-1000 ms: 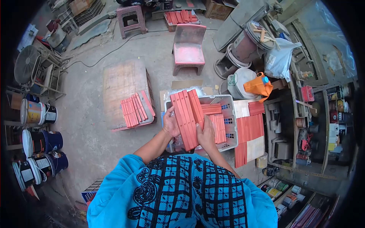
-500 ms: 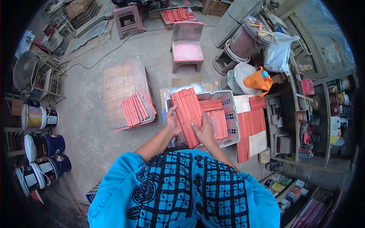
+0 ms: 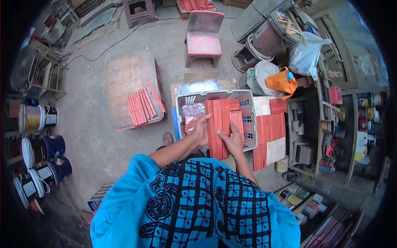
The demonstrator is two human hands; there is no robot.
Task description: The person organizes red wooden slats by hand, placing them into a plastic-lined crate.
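A bundle of red-painted wooden strips (image 3: pixel 218 128) lies side by side between my two hands, above a grey plastic crate (image 3: pixel 182 99). My left hand (image 3: pixel 201 130) presses on the bundle's left edge. On its right side, my right hand (image 3: pixel 232 139) grips the strips with the thumb across the front. More red strips (image 3: pixel 236 118) lie in the crate's right part, partly hidden by the bundle. At the crate's left sits a clear plastic-wrapped pack (image 3: pixel 192 115) with red pieces showing through.
A low wooden table (image 3: pixel 128 78) at left bears several red strips (image 3: pixel 140 105). Right of the crate lie red and pale boards (image 3: pixel 271 128). A pink chair (image 3: pixel 203 41) stands beyond the crate. Paint buckets (image 3: pixel 39 118) line the left; shelves (image 3: pixel 351 136) stand at right.
The bundle has shifted right and stands straighter, its strips closer together. My left hand has moved right with it, uncovering the plastic-wrapped pack. The camera view has shifted slightly.
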